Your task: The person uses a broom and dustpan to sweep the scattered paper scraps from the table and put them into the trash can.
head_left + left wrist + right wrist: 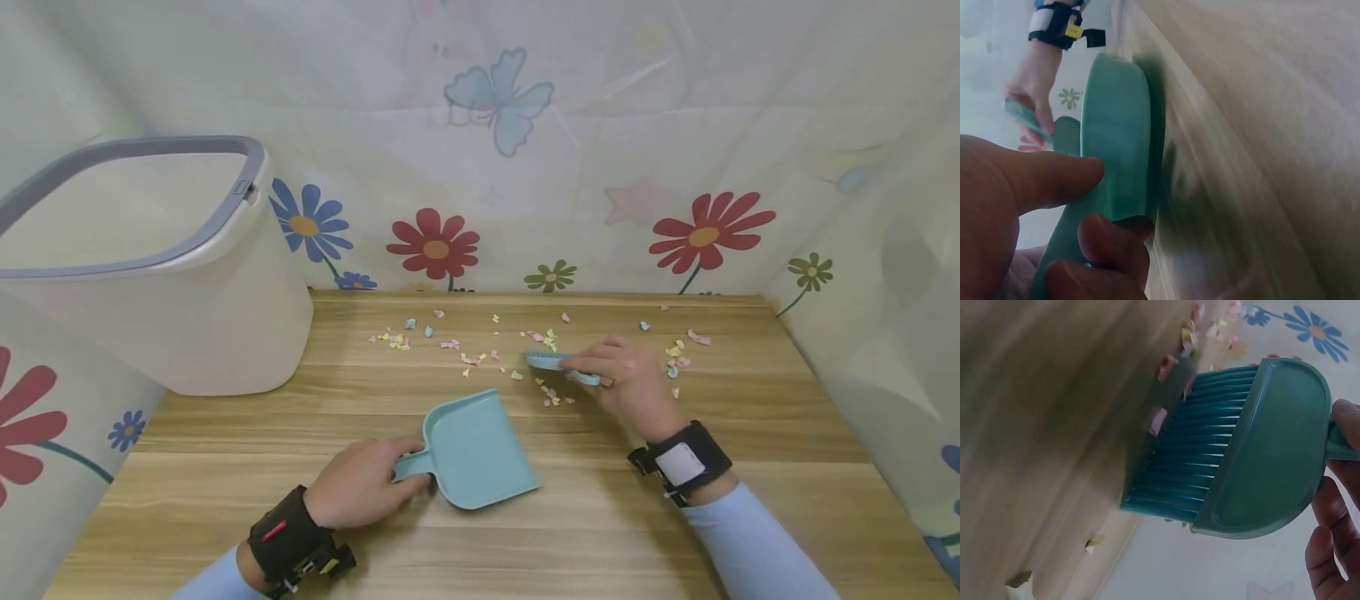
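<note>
At the bottom of the head view we see our two forearms in pale blue sleeves, each cut off by the lower edge, with dark wrist bands. Our left hand (360,483), lower centre-left, curls its fingers round the handle of the light teal dustpan (476,450); the handle is almost wholly hidden under the hand. In the left wrist view the thumb (1041,181) lies along the pan's edge and two fingertips curl beneath, but the picture is blurred and the pan's mouth is cut from sight. The pan lies flat on the wooden table (525,542), its open side turned toward the upper right.

Just beyond, right of centre, our right hand (630,379) grips the small teal brush (558,364); the fingers close over its handle, so only the head and a short stub show. The right wrist view gives the bristles (1191,450) close to the table, though we cannot tell if they touch it.

Coloured paper scraps (465,350) lie scattered across the middle of the table, some too small to make out. At the upper left stands a white bin (172,308) with a grey rim, its left side cut off. A flowered cloth (525,167) closes the back.
</note>
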`<move>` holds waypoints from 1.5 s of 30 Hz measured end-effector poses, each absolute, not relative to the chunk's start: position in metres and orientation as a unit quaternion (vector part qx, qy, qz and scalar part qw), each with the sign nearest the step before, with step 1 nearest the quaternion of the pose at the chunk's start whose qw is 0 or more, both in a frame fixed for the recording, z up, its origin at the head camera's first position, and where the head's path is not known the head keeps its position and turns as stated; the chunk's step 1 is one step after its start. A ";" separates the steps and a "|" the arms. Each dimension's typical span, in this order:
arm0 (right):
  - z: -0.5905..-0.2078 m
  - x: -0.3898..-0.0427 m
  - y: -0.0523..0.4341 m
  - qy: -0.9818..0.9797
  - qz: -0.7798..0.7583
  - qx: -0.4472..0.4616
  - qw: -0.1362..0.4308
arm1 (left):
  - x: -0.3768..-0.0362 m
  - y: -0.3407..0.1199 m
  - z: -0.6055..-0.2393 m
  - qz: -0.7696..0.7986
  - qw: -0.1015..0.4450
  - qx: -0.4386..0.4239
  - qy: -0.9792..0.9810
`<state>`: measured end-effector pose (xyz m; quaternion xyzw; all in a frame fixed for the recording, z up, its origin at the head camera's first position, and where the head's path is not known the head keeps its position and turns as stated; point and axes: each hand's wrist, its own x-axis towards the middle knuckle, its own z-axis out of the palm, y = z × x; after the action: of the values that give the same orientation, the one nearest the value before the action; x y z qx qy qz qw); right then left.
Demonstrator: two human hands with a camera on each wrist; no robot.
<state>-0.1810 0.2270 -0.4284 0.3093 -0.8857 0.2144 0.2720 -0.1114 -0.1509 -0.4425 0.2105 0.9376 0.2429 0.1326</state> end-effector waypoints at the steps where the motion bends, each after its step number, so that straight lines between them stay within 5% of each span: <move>1: -0.430 -0.179 0.226 -0.890 0.204 0.312 0.264 | -0.112 -0.152 -0.443 0.242 0.132 0.212 0.937; 7: -0.428 -0.154 0.226 -0.893 0.191 0.339 0.224 | -0.116 -0.156 -0.443 0.240 0.126 0.222 0.937; 18: -0.417 -0.124 0.240 -0.849 0.246 0.406 0.232 | -0.121 -0.159 -0.445 0.242 0.132 0.220 0.936; 29: -0.388 -0.134 0.267 -0.876 0.236 0.214 0.362 | -0.117 -0.154 -0.445 0.230 0.123 0.213 0.942; 37: -0.390 -0.121 0.281 -0.915 0.133 0.163 0.345 | -0.116 -0.151 -0.443 0.228 0.118 0.206 0.944; 45: -0.402 -0.115 0.243 -0.925 0.134 0.177 0.308 | -0.114 -0.149 -0.444 0.234 0.091 0.205 0.946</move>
<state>-0.1149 0.2434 -0.4019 0.1774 -0.9250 0.1343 0.3080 -0.1145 -0.1490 -0.4440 0.2048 0.9461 0.2337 0.0908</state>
